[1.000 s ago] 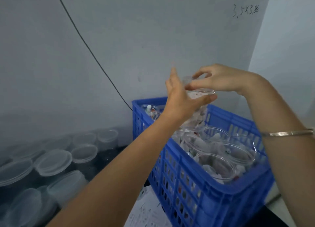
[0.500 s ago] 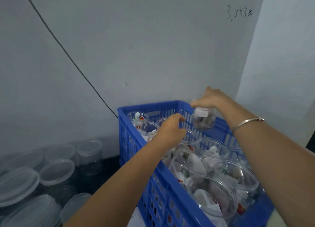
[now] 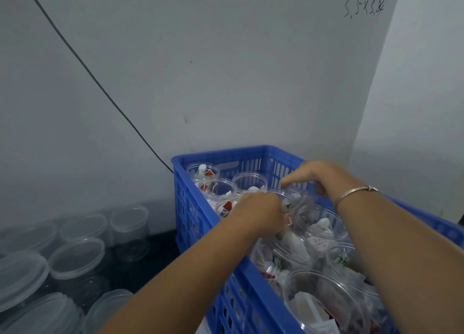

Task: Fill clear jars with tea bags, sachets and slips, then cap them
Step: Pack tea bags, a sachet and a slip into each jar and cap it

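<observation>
A blue plastic crate [image 3: 218, 156] stands against the wall and holds several open clear jars [image 3: 249, 183] stuffed with tea bags, sachets and slips. My right hand [image 3: 310, 177] reaches over the crate's back right part. Its fingers curl down from above round the rim of a filled clear jar [image 3: 299, 193] that sits low among the others. My left hand [image 3: 261, 209] is down inside the crate just left of that jar, knuckles up, against the neighbouring jar rims. Its fingertips are hidden, so I cannot tell if it holds anything.
Several clear jars with lids on [image 3: 77, 256] stand on the dark surface left of the crate. A thin black cable [image 3: 100, 84] runs down the grey wall to the crate's back corner. A wall corner closes in on the right.
My right hand has brought the filled jar down from chest height into the back of the crate. My left hand let go of it and dropped among the jars.
</observation>
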{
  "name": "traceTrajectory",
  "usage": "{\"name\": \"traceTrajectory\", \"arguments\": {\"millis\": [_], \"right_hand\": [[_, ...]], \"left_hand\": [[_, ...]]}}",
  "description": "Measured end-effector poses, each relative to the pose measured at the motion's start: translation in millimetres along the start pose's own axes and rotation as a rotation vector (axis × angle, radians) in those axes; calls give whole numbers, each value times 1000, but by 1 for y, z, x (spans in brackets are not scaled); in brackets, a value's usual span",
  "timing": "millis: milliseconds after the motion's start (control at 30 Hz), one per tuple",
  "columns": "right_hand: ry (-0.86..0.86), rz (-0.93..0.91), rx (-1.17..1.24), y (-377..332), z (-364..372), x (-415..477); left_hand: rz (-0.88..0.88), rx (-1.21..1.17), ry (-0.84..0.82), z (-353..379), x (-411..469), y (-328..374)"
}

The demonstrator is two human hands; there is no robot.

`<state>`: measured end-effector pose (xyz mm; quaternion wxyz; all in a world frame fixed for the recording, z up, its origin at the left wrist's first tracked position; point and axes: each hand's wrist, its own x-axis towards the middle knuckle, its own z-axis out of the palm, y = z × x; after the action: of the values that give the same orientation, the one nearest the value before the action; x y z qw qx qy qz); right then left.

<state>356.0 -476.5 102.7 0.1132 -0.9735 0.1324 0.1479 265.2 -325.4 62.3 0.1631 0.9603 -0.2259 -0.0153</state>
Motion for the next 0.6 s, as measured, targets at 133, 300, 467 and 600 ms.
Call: {"name": "traceTrajectory", "arguments": {"millis": [133, 300, 467, 600], "right_hand": [[101, -60, 106, 2, 1, 3], [201, -102, 245, 5, -1, 8], [-39, -49, -22, -1, -5, -2], [-106, -30, -128, 6, -15, -16]], "left_hand": [[2, 46, 48, 1, 0, 1], [2, 44, 75, 4, 2, -2], [27, 49, 49, 3, 2, -1], [49, 27, 28, 2, 1, -1]]}}
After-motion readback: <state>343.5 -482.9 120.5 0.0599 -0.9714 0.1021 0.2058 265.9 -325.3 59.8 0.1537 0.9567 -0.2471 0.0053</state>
